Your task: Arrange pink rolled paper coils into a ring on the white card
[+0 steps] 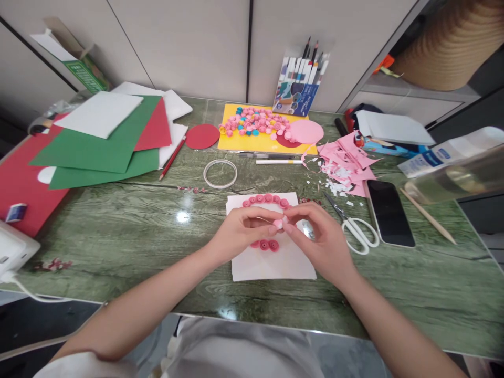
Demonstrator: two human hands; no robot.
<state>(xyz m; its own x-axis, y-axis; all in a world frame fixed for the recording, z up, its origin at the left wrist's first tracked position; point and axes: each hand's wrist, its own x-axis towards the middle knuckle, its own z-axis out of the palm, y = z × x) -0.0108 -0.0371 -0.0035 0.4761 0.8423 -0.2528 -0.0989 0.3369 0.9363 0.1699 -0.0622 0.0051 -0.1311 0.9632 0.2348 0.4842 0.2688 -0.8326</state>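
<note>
Between the fingertips of my left hand and my right hand is a small pink paper flower with a whitish bit on it. Both hands pinch it over a white sheet of paper. On that sheet, pink rolled-paper flowers form a curved row at the top. Several more sit lower down, below my left fingers. My hands hide the middle of the sheet. White-handled scissors lie just right of my right hand.
Behind the sheet, a tape roll lies near a yellow card heaped with paper flowers. Pink scraps and a phone are at right. Coloured paper spreads at left; a marker box stands at the back.
</note>
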